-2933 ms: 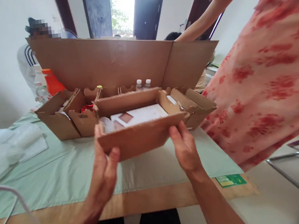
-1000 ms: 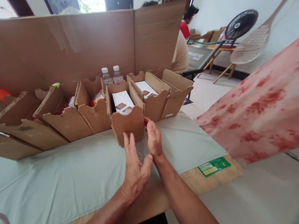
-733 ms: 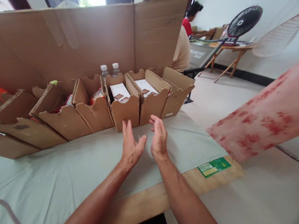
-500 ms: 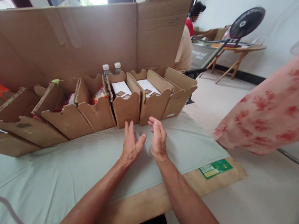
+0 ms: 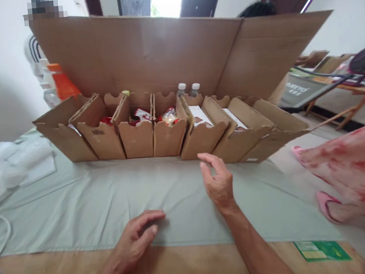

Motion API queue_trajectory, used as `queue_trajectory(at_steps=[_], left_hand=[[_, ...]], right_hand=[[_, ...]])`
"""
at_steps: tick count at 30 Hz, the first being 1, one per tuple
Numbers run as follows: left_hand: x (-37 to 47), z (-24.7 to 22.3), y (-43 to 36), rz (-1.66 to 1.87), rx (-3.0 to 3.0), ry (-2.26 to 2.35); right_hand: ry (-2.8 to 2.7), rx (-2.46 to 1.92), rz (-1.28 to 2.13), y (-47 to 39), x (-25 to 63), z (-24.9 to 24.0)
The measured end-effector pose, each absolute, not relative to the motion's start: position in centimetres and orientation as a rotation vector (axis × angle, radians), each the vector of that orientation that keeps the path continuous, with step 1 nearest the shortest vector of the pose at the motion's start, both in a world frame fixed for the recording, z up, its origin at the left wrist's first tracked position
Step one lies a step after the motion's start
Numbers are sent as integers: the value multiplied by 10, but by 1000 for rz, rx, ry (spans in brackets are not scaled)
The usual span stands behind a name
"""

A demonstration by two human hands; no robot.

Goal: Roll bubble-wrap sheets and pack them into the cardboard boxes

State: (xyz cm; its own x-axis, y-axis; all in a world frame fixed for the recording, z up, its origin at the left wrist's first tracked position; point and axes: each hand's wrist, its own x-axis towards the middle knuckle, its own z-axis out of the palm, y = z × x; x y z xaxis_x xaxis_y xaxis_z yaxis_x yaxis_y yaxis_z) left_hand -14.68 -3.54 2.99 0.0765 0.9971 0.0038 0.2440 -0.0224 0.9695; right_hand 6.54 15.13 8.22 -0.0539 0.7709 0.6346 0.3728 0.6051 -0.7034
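Note:
My left hand (image 5: pixel 138 236) hovers over or rests on the front of the green cloth (image 5: pixel 101 205), thumb and fingers apart, holding nothing. Farther forward, my right hand (image 5: pixel 218 181) is open too, its fingertips just in front of a cardboard bin (image 5: pixel 204 143) that holds a white box (image 5: pixel 199 114). Whether those fingertips touch the bin I cannot tell. A second white box (image 5: pixel 235 119) sits in the bin to its right. Bins to the left hold a red-and-clear packet (image 5: pixel 169 116), a red-and-white packet (image 5: pixel 142 115) and something red (image 5: pixel 106 120).
A tall cardboard panel (image 5: pixel 161 48) stands behind the bins, with two white-capped bottles (image 5: pixel 182 87) before it. Clear plastic packaging (image 5: pixel 11 166) lies at left, near a white cable (image 5: pixel 9 231). An orange bottle (image 5: pixel 62 81) stands behind. A person in a floral garment (image 5: pixel 358 154) is at right.
The view has swung left. My left hand has drawn back toward the table's front edge, away from the bins and from my right hand, which stays near them.

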Motion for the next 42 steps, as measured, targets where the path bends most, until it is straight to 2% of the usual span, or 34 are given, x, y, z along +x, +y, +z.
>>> queue_trajectory(at_steps=[5, 8, 15, 18, 22, 24, 27, 30, 32, 37, 39, 42], left_hand=[[-139, 30, -29, 1161, 1508, 1314], [-135, 30, -31, 1244, 1550, 1283], [-144, 32, -36, 1555, 1443, 1443], [-146, 31, -38, 1746, 1423, 1563], [-142, 29, -62, 1826, 1504, 1681], [-139, 27, -84, 1775, 1569, 1676], [-133, 24, -118, 1626, 1640, 1642], [-126, 20, -138, 1620, 1547, 1725], [-120, 14, -142, 1669, 1443, 1822], [-102, -5, -134, 1680, 1346, 1941], [-95, -11, -132, 1669, 1279, 1965], [-94, -15, -131, 1628, 1205, 2000]], right_hand=[[-2074, -938, -215, 185, 4, 153], [-2282, -1008, -414, 213, -24, 173], [-2457, -970, -414, 211, -18, 172], [-2484, -853, -426, 172, -2, 175], [-2585, -718, -409, 88, 12, 189], [-2612, -610, -247, 41, 18, 201], [-2484, -509, 192, -6, 33, 221], [-1975, -707, 308, 10, 54, 221], [-1657, -869, 372, 51, 63, 197], [-1615, -964, 1019, 149, 52, 105], [-1665, -899, 1176, 160, 39, 81], [-1703, -827, 1280, 155, 30, 71]])
